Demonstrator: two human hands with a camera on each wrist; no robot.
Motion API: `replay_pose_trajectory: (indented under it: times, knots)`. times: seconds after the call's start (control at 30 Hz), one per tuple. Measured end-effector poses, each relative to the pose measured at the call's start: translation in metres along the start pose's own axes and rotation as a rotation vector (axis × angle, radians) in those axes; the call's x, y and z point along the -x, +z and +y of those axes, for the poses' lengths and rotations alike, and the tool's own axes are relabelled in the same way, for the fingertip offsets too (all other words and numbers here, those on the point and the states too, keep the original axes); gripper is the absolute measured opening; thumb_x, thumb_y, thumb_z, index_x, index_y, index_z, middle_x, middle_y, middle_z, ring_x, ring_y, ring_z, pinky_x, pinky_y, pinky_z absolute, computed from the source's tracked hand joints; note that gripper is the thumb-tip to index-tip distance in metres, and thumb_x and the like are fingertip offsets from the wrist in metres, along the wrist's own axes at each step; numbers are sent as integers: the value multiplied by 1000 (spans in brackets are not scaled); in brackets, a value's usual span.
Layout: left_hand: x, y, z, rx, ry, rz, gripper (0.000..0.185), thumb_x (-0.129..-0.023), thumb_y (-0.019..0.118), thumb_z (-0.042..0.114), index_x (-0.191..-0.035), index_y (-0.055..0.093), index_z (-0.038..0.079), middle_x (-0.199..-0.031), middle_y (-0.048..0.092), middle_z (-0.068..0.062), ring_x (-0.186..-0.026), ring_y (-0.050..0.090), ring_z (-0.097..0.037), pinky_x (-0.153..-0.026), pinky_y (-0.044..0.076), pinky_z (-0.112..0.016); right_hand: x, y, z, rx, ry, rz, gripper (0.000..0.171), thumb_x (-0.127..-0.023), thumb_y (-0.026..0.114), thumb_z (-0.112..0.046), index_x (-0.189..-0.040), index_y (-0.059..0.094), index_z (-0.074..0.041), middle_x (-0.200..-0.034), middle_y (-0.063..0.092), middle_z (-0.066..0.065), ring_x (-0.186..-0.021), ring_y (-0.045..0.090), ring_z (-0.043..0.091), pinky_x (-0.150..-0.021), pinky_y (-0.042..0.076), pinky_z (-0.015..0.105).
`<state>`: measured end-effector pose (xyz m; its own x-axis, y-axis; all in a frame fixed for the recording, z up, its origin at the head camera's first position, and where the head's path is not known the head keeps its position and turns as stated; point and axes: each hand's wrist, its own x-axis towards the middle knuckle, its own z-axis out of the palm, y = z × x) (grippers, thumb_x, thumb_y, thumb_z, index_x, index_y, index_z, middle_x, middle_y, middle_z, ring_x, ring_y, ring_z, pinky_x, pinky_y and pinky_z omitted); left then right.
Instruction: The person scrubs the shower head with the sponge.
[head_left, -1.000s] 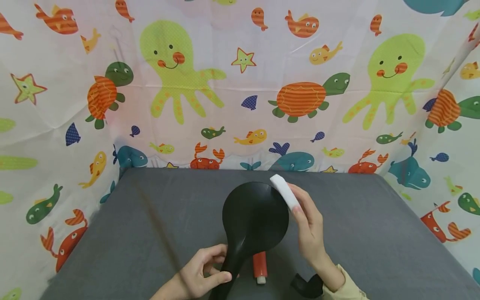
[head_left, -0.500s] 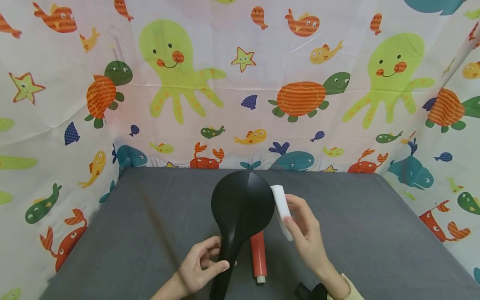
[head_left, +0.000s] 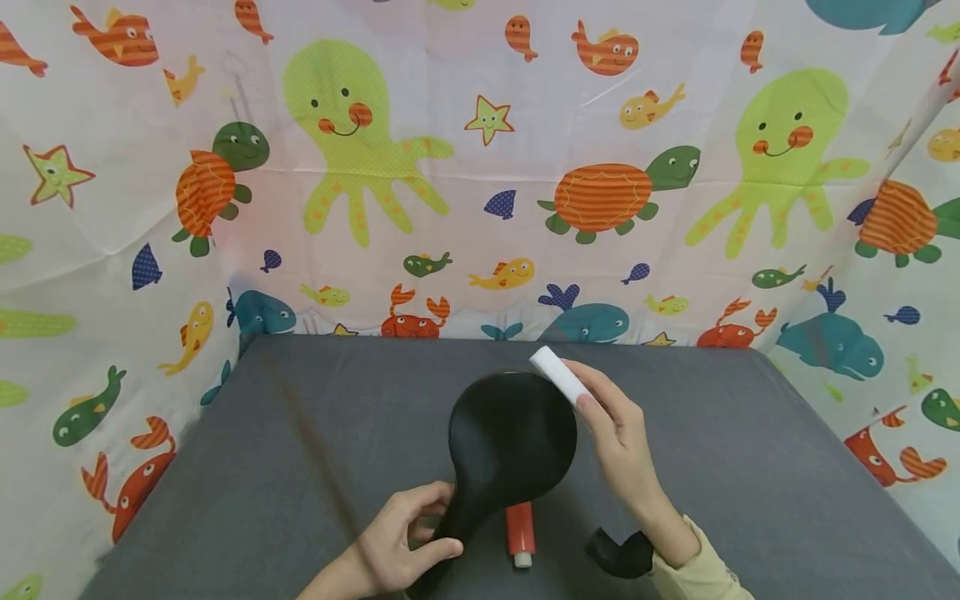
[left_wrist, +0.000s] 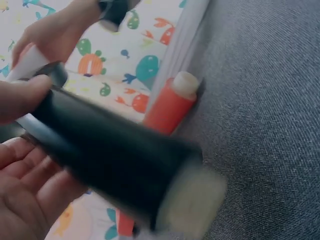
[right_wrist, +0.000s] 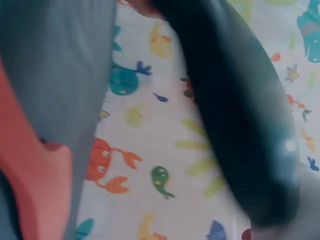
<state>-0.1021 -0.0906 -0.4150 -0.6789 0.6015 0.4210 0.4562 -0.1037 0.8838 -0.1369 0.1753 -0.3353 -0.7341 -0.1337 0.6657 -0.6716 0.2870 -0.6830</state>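
A black paddle-shaped scoop (head_left: pixel 512 437) is held up over the grey table (head_left: pixel 300 450). My left hand (head_left: pixel 408 537) grips its handle (left_wrist: pixel 110 160) near the front edge. My right hand (head_left: pixel 618 442) pinches a small white block (head_left: pixel 557 375) and holds it against the scoop's upper right rim. The right wrist view shows the scoop's dark head (right_wrist: pixel 240 110) blurred and close. An orange-red tube (head_left: pixel 520 533) with a white cap lies on the table under the scoop, also in the left wrist view (left_wrist: pixel 170 102).
Fabric walls printed with sea animals (head_left: pixel 480 167) enclose the table at the back and on both sides. A black wrist strap (head_left: pixel 618 554) sits on my right forearm.
The scoop swung left and up, then came back right and lower. My right hand slid the white block down the scoop's right edge, then back up to its top rim.
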Motion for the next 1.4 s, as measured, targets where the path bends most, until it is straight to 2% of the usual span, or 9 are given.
replay_pose_trajectory:
  times: [0.2,0.37,0.57,0.77,0.93,1.03,1.13,1.3,1.4]
  knots:
    - [0,3,0,-249,93,99,34,-84,66,1,-116,55,3,-100,62,-8,-88,61,-13,-64,55,-26,-3,-4,-2,31,-40,-11,38,-90,46,8,-127,54,-1,-124,56,12,-99,53,15,-80,46,21]
    - [-1,-3,3,-375,124,228,36,-80,70,1,-114,57,4,-97,62,-6,-82,61,-14,-60,53,-23,10,-3,8,32,61,13,35,-92,48,6,-125,55,-4,-112,59,10,-88,56,15,-70,48,24]
    - [-1,-13,4,-693,248,300,41,-73,72,-2,-111,56,-3,-100,61,-7,-80,61,-15,-67,53,-23,16,-1,12,27,108,-5,35,-94,47,3,-126,54,-6,-114,59,8,-90,57,18,-70,49,28]
    - [-1,-14,-1,-929,266,334,35,-77,69,7,-109,58,1,-99,61,-2,-79,65,-14,-61,54,-23,8,7,-1,174,-99,15,40,-88,54,3,-127,54,-4,-127,53,11,-104,52,20,-74,49,25]
    - [0,-12,-3,-1076,253,358,27,-88,59,19,-109,60,2,-99,61,-4,-84,63,-15,-62,55,-27,10,18,-14,329,-351,11,35,-94,49,-22,-123,58,-4,-129,49,18,-110,46,30,-65,52,38]
    - [0,-11,-3,-1119,270,371,30,-96,48,24,-110,60,0,-100,61,-6,-85,63,-16,-62,55,-27,11,21,-15,359,-397,9,39,-95,45,-29,-122,59,-5,-128,50,18,-110,45,32,-64,52,41]
    - [-1,-11,-3,-1132,298,387,33,-98,44,26,-110,60,0,-100,61,-7,-84,63,-17,-62,55,-28,8,16,-9,328,-337,37,34,-94,49,-20,-122,58,-4,-128,51,17,-107,48,28,-64,52,36]
    - [-2,-9,-2,-1130,297,408,31,-97,47,25,-111,60,0,-100,61,-7,-83,63,-18,-61,55,-29,3,3,7,239,-43,26,36,-90,53,1,-125,56,-4,-121,57,11,-94,54,18,-66,47,29]
    - [-3,-7,-2,-1142,299,418,33,-98,45,26,-111,60,1,-99,61,-7,-82,63,-18,-60,55,-30,4,-3,18,200,93,-13,34,-95,48,-3,-128,54,-10,-118,58,7,-90,53,15,-67,47,30]
